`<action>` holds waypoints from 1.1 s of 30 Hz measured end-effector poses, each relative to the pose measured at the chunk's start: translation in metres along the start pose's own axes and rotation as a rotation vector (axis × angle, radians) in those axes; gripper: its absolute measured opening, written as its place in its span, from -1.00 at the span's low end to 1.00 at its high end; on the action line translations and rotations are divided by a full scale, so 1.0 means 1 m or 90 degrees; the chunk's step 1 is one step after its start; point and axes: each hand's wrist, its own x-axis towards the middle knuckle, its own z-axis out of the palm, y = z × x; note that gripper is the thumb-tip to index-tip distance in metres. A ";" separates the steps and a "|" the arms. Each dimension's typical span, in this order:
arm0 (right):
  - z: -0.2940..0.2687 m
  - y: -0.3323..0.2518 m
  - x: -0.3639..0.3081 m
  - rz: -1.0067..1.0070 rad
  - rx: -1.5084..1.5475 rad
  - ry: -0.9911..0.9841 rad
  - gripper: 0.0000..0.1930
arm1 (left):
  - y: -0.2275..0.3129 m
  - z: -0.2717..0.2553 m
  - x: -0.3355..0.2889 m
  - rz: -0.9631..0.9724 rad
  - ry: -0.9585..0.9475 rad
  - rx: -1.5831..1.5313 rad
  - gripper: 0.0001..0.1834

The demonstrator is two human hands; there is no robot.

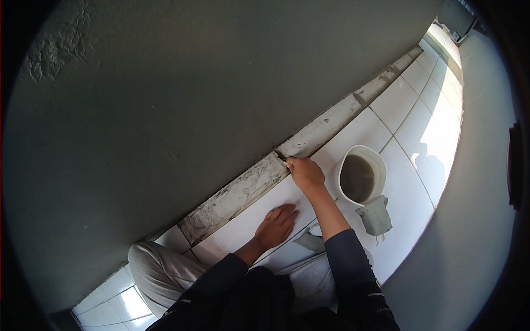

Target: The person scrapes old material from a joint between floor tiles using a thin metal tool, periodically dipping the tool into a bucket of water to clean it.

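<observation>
My right hand (307, 173) is closed in a pinch at the joint between two skirting tiles along the foot of the wall. Whatever its fingertips may hold is too small to make out. The nearer skirting tile (238, 194) is white and smeared with grey. Beyond the joint runs a farther skirting tile (320, 126), also marked with grey. My left hand (275, 227) lies flat on a white floor tile (227, 241), fingers stretched out, holding nothing. To the right of my right forearm stands a white bucket (382, 165) with murky grey liquid in it.
A grey, rough-looking piece (376, 217), perhaps a cloth or sponge, sits against the bucket's near side. Another grey and white item (312, 241) lies partly hidden under my right forearm. The grey plastered wall (165, 110) rises on the left; another wall (475, 182) bounds the tiled floor at right.
</observation>
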 end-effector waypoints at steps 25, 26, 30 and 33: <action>0.002 -0.007 0.007 -0.016 -0.025 0.002 -0.85 | 0.000 0.001 0.002 -0.005 0.002 -0.008 -0.55; 0.002 -0.008 0.007 -0.020 -0.014 0.004 -0.85 | -0.002 0.001 0.001 -0.002 0.004 -0.004 -0.55; -0.009 -0.012 0.001 -0.025 -0.038 -0.033 -0.84 | -0.001 0.000 -0.003 -0.005 0.008 0.003 -0.55; 0.003 -0.015 0.009 -0.022 -0.032 0.003 -0.84 | -0.002 0.000 0.001 0.000 0.008 0.009 -0.55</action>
